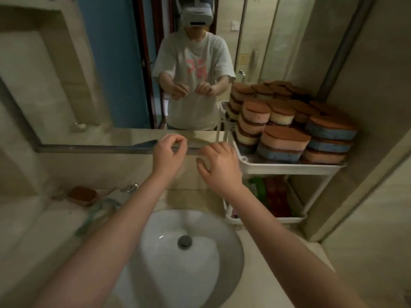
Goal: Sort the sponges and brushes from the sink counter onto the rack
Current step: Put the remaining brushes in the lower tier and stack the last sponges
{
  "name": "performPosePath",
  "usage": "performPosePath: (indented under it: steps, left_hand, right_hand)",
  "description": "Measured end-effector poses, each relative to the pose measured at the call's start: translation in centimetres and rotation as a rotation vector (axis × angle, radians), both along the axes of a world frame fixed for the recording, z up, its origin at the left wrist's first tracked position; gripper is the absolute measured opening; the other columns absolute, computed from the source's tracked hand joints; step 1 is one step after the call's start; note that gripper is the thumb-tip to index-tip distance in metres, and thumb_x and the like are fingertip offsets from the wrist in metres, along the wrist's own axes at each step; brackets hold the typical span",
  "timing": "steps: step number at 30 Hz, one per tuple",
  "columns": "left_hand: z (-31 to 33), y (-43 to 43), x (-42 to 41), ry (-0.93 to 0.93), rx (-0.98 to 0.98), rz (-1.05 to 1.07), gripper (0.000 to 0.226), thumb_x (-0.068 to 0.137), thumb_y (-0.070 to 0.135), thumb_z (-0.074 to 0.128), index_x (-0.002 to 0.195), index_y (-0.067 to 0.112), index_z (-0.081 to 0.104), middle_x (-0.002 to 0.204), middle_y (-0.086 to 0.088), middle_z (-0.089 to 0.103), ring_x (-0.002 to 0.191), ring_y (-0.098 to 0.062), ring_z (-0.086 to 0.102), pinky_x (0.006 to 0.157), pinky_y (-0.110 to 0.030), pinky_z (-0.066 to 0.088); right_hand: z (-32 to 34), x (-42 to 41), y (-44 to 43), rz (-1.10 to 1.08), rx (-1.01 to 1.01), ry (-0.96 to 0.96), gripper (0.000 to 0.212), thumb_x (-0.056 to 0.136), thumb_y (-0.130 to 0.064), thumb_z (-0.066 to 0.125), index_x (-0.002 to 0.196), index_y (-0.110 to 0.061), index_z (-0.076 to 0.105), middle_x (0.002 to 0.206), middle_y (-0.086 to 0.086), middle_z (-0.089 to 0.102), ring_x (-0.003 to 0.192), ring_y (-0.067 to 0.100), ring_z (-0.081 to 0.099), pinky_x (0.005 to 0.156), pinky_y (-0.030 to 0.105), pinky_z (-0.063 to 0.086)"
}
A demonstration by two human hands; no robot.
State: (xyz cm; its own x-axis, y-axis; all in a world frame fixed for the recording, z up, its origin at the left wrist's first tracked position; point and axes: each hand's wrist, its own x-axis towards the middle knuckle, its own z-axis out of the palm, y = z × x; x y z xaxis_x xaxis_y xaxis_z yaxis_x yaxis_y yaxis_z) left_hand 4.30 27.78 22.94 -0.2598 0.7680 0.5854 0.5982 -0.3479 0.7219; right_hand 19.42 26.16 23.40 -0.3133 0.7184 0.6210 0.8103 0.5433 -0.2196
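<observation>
Raised over the far rim of the sink and in front of the mirror (pixel 111 85), the left grip (pixel 170 155) has its fingers curled in toward the thumb. Nothing shows between them, though I cannot tell whether they pinch some small thing. The right grip (pixel 220 165) is slack, its fingers apart and bent, touching nothing. Below them the desk (pixel 278 252) carries the round sink (pixel 235 252) sunk in its middle, with only the drain (pixel 184 241) in the basin. At the desk's back right corner stands the white rack (pixel 289 168). Its top tier is packed with stacked sponges (pixel 284 141), brown scouring faces up over pink, cream and blue bodies, probably piled tight so that all fit on one tier. The lower tier (pixel 289 218) holds green and red things too blurred to name; they may be brushes, kept apart from the sponges as the sort asks. Near the desk's back left corner, well apart from the rack, lies a lone sponge (pixel 82 195), brown side up. Just in front of it, along the sink's left side, is a pale green item (pixel 97 213), too blurred to name. These two look like all that is left to move.
</observation>
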Motion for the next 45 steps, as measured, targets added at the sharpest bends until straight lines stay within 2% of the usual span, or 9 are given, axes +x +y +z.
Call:
performPosePath:
  steps: [3,7,14,21,24,26,31,40,45]
  left_hand:
    - [-2.1,-1.8,-6.0,-0.048,-0.117,0.101,0.011,0.089,0.014,0.057,0.093,0.010,0.066,0.094,-0.001,0.062,0.086,-0.010,0.056,0.072,-0.007,0.040]
    - [-4.7,-4.3,-13.8,-0.106,-0.273,0.226,0.012,0.091,0.017,0.055,0.097,0.012,0.064,0.097,-0.001,0.061,0.091,-0.013,0.055,0.082,-0.027,0.045]
    - [-9.7,-7.9,-25.8,-0.209,-0.465,0.377,0.013,0.088,0.009,0.057,0.095,0.003,0.066,0.089,-0.010,0.064,0.083,-0.022,0.059,0.067,-0.021,0.041]
    - [-14.8,-9.0,-34.1,-0.152,-0.706,0.398,0.019,0.088,0.017,0.059,0.103,0.008,0.065,0.111,-0.007,0.064,0.104,-0.022,0.058,0.084,-0.027,0.041]
    - [-15.9,-8.6,-36.3,-0.054,-0.785,0.330,0.028,0.087,0.016,0.060,0.113,0.007,0.061,0.121,-0.009,0.061,0.115,-0.025,0.054,0.092,-0.029,0.040]
    - [-16.4,-7.8,-37.8,-0.001,-0.813,0.304,0.034,0.086,0.017,0.062,0.118,0.007,0.059,0.126,-0.009,0.058,0.118,-0.025,0.052,0.096,-0.030,0.039]
    - [-18.1,-4.7,-39.9,0.167,-0.860,0.244,0.042,0.085,0.020,0.062,0.125,0.009,0.055,0.133,-0.009,0.053,0.124,-0.025,0.048,0.100,-0.031,0.037]
    - [-21.0,0.7,-39.7,0.415,-0.876,0.083,0.059,0.079,0.016,0.066,0.133,0.006,0.046,0.142,-0.010,0.043,0.130,-0.026,0.041,0.107,-0.032,0.033]
    - [-21.7,3.7,-39.1,0.574,-1.000,0.023,0.069,0.080,0.030,0.067,0.139,0.009,0.037,0.150,-0.008,0.029,0.135,-0.030,0.030,0.107,-0.041,0.030]
  right_hand:
    - [-1.8,-5.7,-0.5,0.108,-0.174,-0.037,0.028,0.088,-0.030,0.057,0.111,-0.017,0.064,0.110,0.001,0.065,0.106,0.021,0.056,0.089,0.036,0.042]
    - [-3.8,-13.0,-1.1,0.219,-0.475,0.016,0.029,0.091,-0.026,0.056,0.118,-0.015,0.059,0.107,0.004,0.066,0.096,0.021,0.062,0.080,0.036,0.051]
    - [-9.7,-24.8,-2.1,0.260,-0.819,0.005,0.028,0.087,-0.021,0.058,0.112,-0.011,0.063,0.101,0.012,0.070,0.098,0.029,0.062,0.080,0.033,0.047]
    - [-16.5,-32.9,-2.1,0.178,-1.164,-0.057,0.029,0.088,-0.022,0.058,0.111,-0.006,0.062,0.104,0.015,0.069,0.096,0.031,0.066,0.084,0.039,0.054]
    - [-18.7,-35.4,-1.6,0.118,-1.272,-0.131,0.023,0.089,-0.026,0.058,0.094,-0.004,0.063,0.084,0.008,0.065,0.076,0.024,0.063,0.065,0.031,0.053]
    - [-20.2,-37.0,-1.4,0.052,-1.303,-0.176,0.025,0.087,-0.032,0.061,0.089,-0.007,0.061,0.078,0.004,0.060,0.067,0.018,0.059,0.057,0.026,0.048]
    - [-23.2,-40.7,-0.9,-0.142,-1.220,-0.193,0.046,0.081,-0.042,0.064,0.115,-0.016,0.049,0.109,0.004,0.061,0.098,0.024,0.063,0.074,0.033,0.052]
    - [-25.6,-41.7,0.2,-0.224,-1.191,-0.232,0.064,0.087,-0.030,0.054,0.140,-0.011,0.026,0.124,0.010,0.055,0.105,0.028,0.060,0.084,0.040,0.053]
    - [-25.5,-39.7,1.4,-0.274,-1.166,-0.226,0.038,0.091,-0.019,0.046,0.128,-0.009,0.042,0.127,0.012,0.054,0.116,0.031,0.054,0.090,0.041,0.048]
